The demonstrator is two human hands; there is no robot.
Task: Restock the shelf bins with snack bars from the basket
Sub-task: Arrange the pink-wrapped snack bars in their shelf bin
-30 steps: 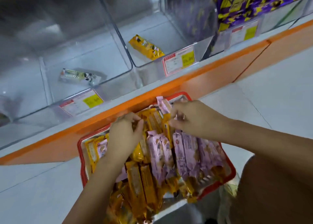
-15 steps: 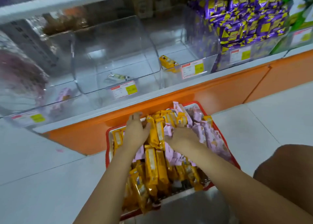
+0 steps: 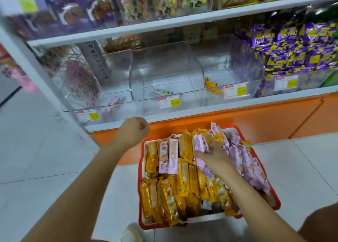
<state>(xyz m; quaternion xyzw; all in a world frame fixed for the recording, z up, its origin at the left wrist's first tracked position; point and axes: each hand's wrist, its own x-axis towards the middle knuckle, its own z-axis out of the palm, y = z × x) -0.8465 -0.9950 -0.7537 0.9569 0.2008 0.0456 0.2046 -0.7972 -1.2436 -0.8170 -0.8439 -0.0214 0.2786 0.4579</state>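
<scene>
A red basket [image 3: 140, 170] on the floor is packed with yellow snack bars [image 3: 182, 192] and pink snack bars [image 3: 245, 161]. My right hand [image 3: 213, 155] is inside it, its fingers curled around a few upright pink bars [image 3: 200, 144]. Raised above the basket's left corner, my left hand [image 3: 132, 132] is a closed fist with nothing visible in it. Three clear shelf bins stand behind: the left bin [image 3: 95, 99] holds one pink bar [image 3: 113, 102], the middle bin [image 3: 164, 71] a single pale bar [image 3: 161, 91], the right bin [image 3: 228, 68] one yellow bar [image 3: 211, 84].
Purple and yellow packs [image 3: 296, 53] fill the bin at far right. An orange plinth [image 3: 256, 121] runs under the shelf. A white shelf board [image 3: 164, 24] overhangs the bins, with more snacks above. My knee [image 3: 320, 223] is at the lower right.
The view has tilted up to show more shelf. My left hand has lifted out of the basket toward the bins and closed into a fist. My right hand stays among the pink bars.
</scene>
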